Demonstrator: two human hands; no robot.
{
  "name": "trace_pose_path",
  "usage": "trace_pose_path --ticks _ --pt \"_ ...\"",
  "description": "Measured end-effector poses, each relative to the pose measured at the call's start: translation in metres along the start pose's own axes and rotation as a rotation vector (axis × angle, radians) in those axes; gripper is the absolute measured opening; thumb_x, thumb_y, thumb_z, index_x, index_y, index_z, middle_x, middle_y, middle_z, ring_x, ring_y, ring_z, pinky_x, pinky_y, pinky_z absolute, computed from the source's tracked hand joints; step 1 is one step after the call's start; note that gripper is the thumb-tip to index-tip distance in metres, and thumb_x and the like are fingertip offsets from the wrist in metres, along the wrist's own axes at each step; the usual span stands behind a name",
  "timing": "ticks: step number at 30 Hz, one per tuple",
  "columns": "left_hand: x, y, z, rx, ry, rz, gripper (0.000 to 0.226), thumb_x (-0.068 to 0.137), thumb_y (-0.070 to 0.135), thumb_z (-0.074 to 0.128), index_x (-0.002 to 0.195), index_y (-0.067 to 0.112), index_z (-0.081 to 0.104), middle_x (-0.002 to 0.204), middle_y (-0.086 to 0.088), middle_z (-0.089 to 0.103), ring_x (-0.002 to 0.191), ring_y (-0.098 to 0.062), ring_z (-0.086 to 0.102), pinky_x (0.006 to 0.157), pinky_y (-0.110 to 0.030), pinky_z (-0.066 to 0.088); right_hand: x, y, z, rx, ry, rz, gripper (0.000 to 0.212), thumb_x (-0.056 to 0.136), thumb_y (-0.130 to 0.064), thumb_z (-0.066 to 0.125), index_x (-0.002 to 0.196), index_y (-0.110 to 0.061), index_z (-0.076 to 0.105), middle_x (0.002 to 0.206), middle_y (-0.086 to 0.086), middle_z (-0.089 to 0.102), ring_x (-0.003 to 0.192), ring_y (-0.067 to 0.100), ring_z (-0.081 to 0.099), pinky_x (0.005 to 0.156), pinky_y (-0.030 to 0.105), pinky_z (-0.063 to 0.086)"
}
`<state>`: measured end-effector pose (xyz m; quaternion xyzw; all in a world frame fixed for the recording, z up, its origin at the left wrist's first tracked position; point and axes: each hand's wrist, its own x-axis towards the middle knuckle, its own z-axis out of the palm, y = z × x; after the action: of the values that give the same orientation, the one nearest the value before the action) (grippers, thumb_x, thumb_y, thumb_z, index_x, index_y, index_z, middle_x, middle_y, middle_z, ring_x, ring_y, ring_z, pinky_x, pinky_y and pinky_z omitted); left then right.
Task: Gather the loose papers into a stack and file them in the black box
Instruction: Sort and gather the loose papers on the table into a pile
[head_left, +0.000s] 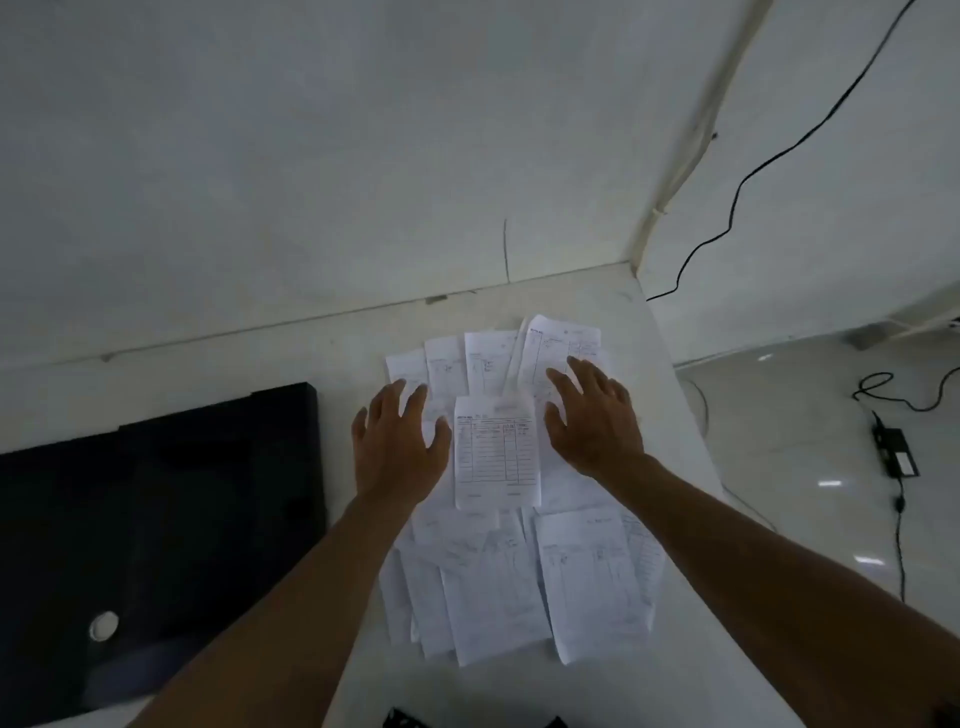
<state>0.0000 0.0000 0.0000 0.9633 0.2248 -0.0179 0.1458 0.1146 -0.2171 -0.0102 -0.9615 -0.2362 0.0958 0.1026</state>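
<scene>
A: Nearest the camera, what lies on the table (613, 691)?

B: A fan of loose papers (519, 597), white printed forms overlapping each other, long sides running away from the person, some tilted a little left or right. They are not yet squared into a stack.

A: And the middle of the spread?

B: One form (496, 452) lies on top between the two hands, long axis pointing straight away from the person, printed table facing up.

A: The hands?

B: The left hand (397, 447) is palm down just left of that form, fingers straight and spread apart, holding nothing; the fingertips reach over the far sheets. Whether the palm presses on the paper or hovers just above it, I cannot tell. The right hand (592, 421) is the same on the right side: palm down, fingers splayed, nothing pinched, fingertips over a tilted far sheet.

A: Farther out?

B: More forms in a row near the wall (311, 156), standing lengthwise away from the person.

A: The black box (156, 519)?

B: Left of the papers on the same table, well apart from the right hand, near the left forearm. A black cable (753, 171) hangs on the wall to the right.
</scene>
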Motion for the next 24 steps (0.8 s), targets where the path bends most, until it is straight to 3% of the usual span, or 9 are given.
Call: trace_pose_path --ticks 5,8,11,14,17,20,24 --pt "0.018 -0.002 0.029 -0.046 -0.038 -0.123 0.064 0.097 0.053 0.04 0.151 0.019 0.036 0.163 -0.012 0.024 0.15 -0.029 0.023 0.12 -0.046 0.023 0.015 0.008 0.026 0.01 -0.039 0.081 0.053 0.1 -0.042 0.033 0.148 -0.019 0.038 0.162 0.015 0.025 0.151 0.035 0.021 0.121 0.058 0.021" --pt "0.022 0.003 0.039 -0.017 -0.01 -0.095 0.06 0.097 0.052 0.031 0.146 0.02 0.042 0.159 -0.012 0.03 0.148 -0.031 0.027 0.119 -0.048 0.025 0.02 0.003 0.031 0.072 -0.021 0.031 0.055 0.099 -0.042 0.026 0.147 -0.02 0.042 0.161 0.014 0.028 0.151 0.034 0.021 0.121 0.059 0.017" --pt "0.023 0.009 0.039 -0.081 0.069 -0.082 0.053 0.101 0.044 0.028 0.142 0.017 0.047 0.153 -0.01 0.041 0.142 -0.028 0.038 0.116 -0.045 0.03 0.023 0.0 0.032 0.11 0.051 -0.071 0.049 0.1 -0.037 0.03 0.141 -0.019 0.05 0.157 0.012 0.039 0.148 0.031 0.03 0.12 0.058 0.022" --pt "0.032 0.005 0.034 -0.143 0.141 -0.198 0.061 0.1 0.052 0.034 0.148 0.014 0.04 0.153 -0.011 0.042 0.14 -0.028 0.04 0.115 -0.045 0.031 0.03 0.008 0.028 0.111 0.149 0.181 0.05 0.102 -0.041 0.035 0.145 -0.017 0.044 0.155 0.009 0.041 0.145 0.029 0.033 0.119 0.055 0.022" --pt "0.043 0.003 0.033 -0.105 0.062 -0.217 0.072 0.094 0.06 0.046 0.15 0.015 0.037 0.156 -0.01 0.038 0.144 -0.029 0.035 0.116 -0.046 0.028 0.035 0.014 0.027 0.078 0.105 0.34 0.064 0.1 -0.055 0.036 0.148 -0.012 0.037 0.156 0.01 0.037 0.145 0.031 0.03 0.119 0.056 0.021" --pt "0.051 0.019 0.037 -0.11 -0.008 -0.19 0.071 0.092 0.058 0.053 0.149 0.017 0.041 0.158 -0.009 0.035 0.146 -0.028 0.031 0.116 -0.047 0.027 0.039 0.001 0.031 0.093 0.077 0.233 0.066 0.099 -0.055 0.036 0.149 -0.012 0.039 0.156 0.01 0.038 0.146 0.031 0.031 0.12 0.053 0.021" --pt "0.05 0.032 0.042 -0.158 0.057 -0.16 0.066 0.095 0.053 0.052 0.149 0.018 0.041 0.158 -0.009 0.035 0.144 -0.028 0.033 0.114 -0.047 0.031 0.046 -0.019 0.029 0.18 0.108 0.111 0.063 0.1 -0.055 0.038 0.147 -0.013 0.041 0.155 0.009 0.041 0.143 0.028 0.037 0.119 0.049 0.026"
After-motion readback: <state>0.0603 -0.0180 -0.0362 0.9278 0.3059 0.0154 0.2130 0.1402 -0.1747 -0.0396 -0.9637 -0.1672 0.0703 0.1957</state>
